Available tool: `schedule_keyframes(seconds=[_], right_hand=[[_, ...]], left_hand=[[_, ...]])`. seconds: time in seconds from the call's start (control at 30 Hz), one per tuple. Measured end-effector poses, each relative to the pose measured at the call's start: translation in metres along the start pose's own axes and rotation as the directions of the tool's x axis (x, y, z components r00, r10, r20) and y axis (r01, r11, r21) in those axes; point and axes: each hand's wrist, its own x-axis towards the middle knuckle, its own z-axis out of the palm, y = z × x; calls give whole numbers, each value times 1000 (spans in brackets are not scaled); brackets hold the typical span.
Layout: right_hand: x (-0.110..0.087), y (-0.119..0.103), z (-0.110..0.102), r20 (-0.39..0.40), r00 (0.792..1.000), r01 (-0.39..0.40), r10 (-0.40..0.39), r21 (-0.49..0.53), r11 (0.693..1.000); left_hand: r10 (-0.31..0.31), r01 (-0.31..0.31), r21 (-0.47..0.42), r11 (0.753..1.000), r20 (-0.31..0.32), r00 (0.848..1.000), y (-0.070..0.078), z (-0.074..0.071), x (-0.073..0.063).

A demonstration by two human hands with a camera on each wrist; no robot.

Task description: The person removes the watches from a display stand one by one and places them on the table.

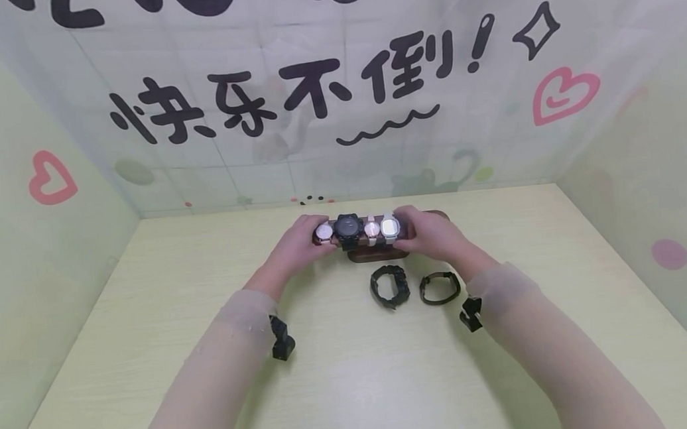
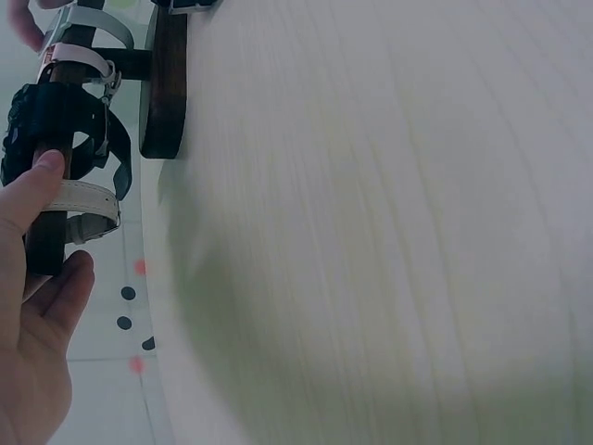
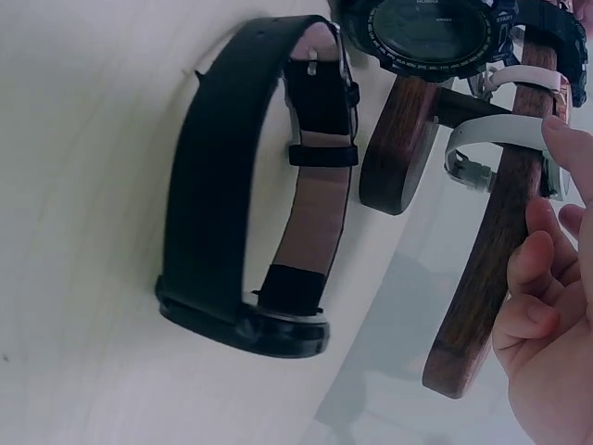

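A dark wooden watch stand [image 1: 376,255] stands near the back of the table, and several watches circle its bar [image 3: 482,278]. From left to right are a white-strapped round watch [image 1: 324,231], a chunky black watch [image 1: 347,226], a small pale-pink watch [image 1: 371,230] and a white square watch [image 1: 390,228]. My left hand [image 1: 299,244] grips the bar's left end, thumb beside the white strap. My right hand [image 1: 437,236] holds the white square watch on the bar, fingers curled close to the wood; its exact grasp is partly hidden.
In front of the stand lie a black digital watch [image 1: 401,285] and a black leather-strapped watch [image 3: 208,185], both with closed loops. A printed cloth [image 1: 316,170] hangs behind the table, with side panels left and right.
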Motion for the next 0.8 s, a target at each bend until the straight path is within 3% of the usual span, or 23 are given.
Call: schedule_keyframes(seconds=[0.37, 0.8], right_hand=[[10, -8, 1, 62, 997, -36, 41, -70, 997], [12, -9, 1, 47, 998, -36, 42, -105, 994]], left_hand=[[-7, 7, 14, 1000, 9, 1000, 0, 1, 1], [-18, 18, 24, 1000, 14, 1000, 1, 0, 0]])
